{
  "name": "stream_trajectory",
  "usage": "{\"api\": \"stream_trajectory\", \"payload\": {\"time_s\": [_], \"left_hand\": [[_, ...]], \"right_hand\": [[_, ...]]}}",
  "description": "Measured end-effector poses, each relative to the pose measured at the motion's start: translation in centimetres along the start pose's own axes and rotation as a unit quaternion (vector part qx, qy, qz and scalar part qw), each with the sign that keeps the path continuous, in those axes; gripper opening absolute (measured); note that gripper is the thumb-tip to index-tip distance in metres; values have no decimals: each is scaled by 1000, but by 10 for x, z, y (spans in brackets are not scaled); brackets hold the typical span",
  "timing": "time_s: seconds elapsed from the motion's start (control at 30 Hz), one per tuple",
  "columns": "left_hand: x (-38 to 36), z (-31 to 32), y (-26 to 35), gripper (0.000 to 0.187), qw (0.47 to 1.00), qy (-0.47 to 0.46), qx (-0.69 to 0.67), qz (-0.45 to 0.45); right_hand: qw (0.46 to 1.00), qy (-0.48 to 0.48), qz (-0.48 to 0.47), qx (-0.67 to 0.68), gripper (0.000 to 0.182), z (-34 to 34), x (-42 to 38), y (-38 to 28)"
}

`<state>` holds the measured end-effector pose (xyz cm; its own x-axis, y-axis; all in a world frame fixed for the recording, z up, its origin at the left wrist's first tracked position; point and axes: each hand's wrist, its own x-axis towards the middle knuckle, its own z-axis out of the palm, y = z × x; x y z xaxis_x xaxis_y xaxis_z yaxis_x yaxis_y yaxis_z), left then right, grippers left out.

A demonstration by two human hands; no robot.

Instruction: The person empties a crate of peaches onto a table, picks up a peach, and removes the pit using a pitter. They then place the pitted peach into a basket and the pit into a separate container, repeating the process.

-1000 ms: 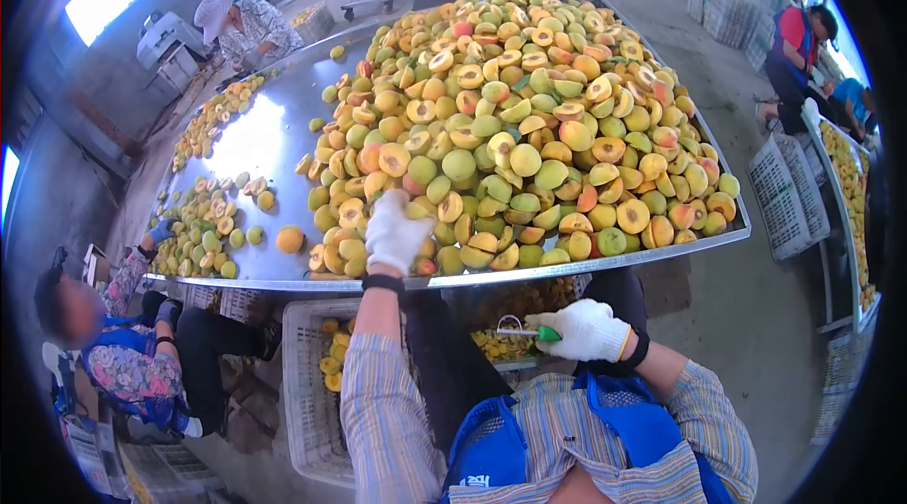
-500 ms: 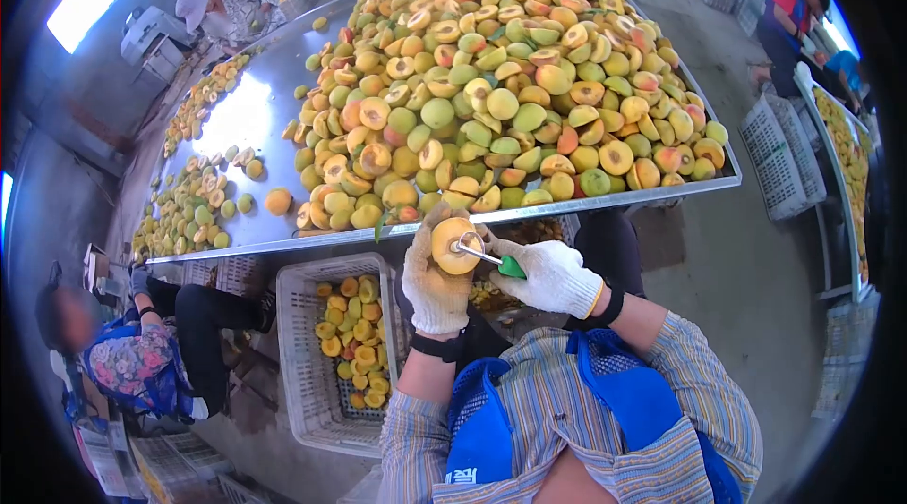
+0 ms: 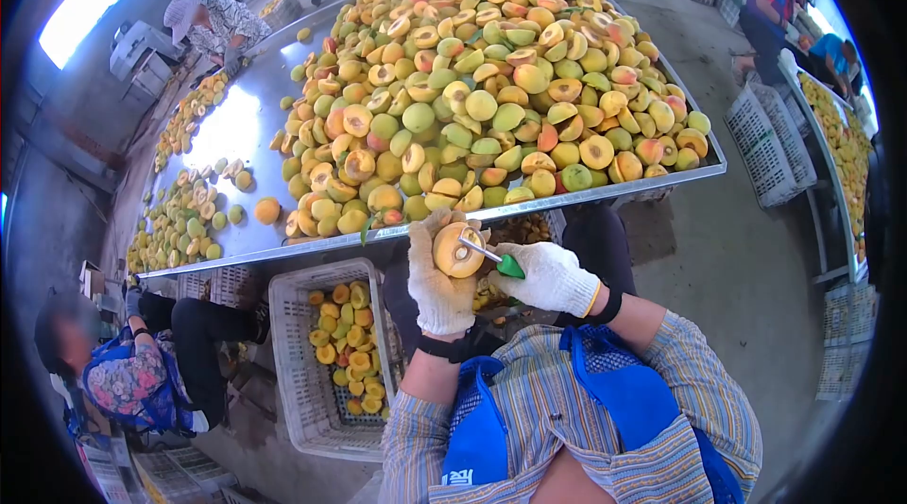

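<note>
My left hand, in a white work glove, holds a halved yellow fruit with its cut face up, just below the metal table's front edge. A brown pit shows at the middle of the cut face. My right hand, also gloved, is wrapped round the green handle of a small metal tool. The tool's metal end lies over the fruit's cut face. Behind both hands, a large heap of halved fruit covers much of the metal table.
A white plastic crate with fruit halves stands left of my legs. One person sits at the left, another at the table's far left. More people work at a second table on the right, near stacked crates.
The view has shifted slightly. The metal tool end has moved on the fruit's cut face, and the fruit is tilted a little differently. Both hands keep their holds.
</note>
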<state>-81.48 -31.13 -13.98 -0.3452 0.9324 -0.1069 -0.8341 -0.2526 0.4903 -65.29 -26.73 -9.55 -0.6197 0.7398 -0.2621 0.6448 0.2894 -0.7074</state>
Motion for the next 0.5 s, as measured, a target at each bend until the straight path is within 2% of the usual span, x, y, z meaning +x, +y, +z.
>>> {"api": "stream_trajectory", "payload": {"time_s": [0.03,0.1,0.13,0.17,0.23,0.27,0.3,0.37,0.43,0.5], "left_hand": [[1,1,-2,49,998,27,49,13],[2,5,-5,45,998,40,40,15],[2,7,-6,42,998,53,32,16],[4,8,-9,42,998,53,32,15],[6,6,-14,40,998,45,-41,9],[6,4,-14,40,998,45,-41,10],[6,2,-13,39,998,39,-43,-2],[5,-2,-10,39,998,34,-44,-15],[4,-2,-7,37,996,68,12,-57],[3,1,-9,36,995,80,38,-44]], "right_hand": [[1000,0,0,0,47,3,1,0],[1000,8,1,-2,45,13,4,2],[998,7,-5,55,41,17,5,2],[998,6,-4,55,41,20,7,4],[999,-22,-4,46,37,29,13,8],[998,7,-62,-8,36,29,14,11],[998,6,-61,-8,36,27,14,14],[991,-4,-80,-104,36,17,17,18],[977,-28,-71,-201,36,12,26,26],[973,-17,-63,-223,35,7,29,26]]}}
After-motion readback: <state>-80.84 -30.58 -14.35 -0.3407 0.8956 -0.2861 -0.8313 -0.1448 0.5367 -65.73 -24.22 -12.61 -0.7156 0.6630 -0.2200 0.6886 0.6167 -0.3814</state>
